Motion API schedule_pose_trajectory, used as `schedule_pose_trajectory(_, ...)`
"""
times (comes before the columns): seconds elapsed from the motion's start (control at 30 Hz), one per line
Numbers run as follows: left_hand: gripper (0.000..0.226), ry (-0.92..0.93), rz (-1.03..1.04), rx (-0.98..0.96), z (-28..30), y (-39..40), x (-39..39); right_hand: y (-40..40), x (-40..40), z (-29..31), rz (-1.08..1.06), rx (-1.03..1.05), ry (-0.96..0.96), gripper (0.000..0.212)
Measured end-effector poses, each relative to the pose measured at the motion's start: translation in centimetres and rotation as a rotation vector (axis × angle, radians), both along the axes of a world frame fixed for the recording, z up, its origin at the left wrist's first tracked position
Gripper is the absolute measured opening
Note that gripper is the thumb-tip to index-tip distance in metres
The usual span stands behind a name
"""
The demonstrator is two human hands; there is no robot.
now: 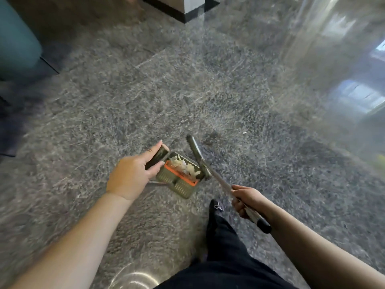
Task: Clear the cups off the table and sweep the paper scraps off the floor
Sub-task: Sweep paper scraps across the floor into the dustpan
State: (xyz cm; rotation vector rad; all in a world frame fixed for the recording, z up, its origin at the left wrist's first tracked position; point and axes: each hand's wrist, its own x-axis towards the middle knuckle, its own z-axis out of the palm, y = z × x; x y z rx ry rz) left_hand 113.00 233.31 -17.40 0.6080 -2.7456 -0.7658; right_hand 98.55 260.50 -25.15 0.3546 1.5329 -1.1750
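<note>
Motion blur is smearing the speckled grey stone floor (187, 80), and no writing is showing anywhere. The left hand (133, 174) is curling round the dark handle (157, 158) of an olive-green dustpan with an orange comb edge (179, 180), which is holding white paper scraps (187, 166). The right hand (245, 202) is gripping the metal shaft of a broom (218, 180), whose dark head (194, 147) seems to be touching the pan's far edge. A black shoe (214, 211) is partly hiding behind a dark trouser leg.

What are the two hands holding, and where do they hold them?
The left hand grips the dustpan by its black handle top. The right hand grips the broom by its metal shaft, near the black end.
</note>
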Motion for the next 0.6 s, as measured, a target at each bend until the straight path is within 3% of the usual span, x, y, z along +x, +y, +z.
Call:
schedule_pose_trajectory(0.3,0.065,0.014,0.207,-0.069,0.3,-10.9,-9.1,-13.9,-14.6,0.5,0.145,-0.01,-0.054,0.025)
schedule_pose_trajectory(0.47,0.06,0.005,0.318,-0.095,1.6,-16.9,-14.3,-22.0,-20.9,1.3,0.18,-0.015,-0.004,0.044)
schedule_pose_trajectory(0.6,0.058,0.005,0.354,-0.046,1.2,-23.1,-18.2,-29.2,-25.5,0.8,0.187,-0.018,-0.056,0.027)
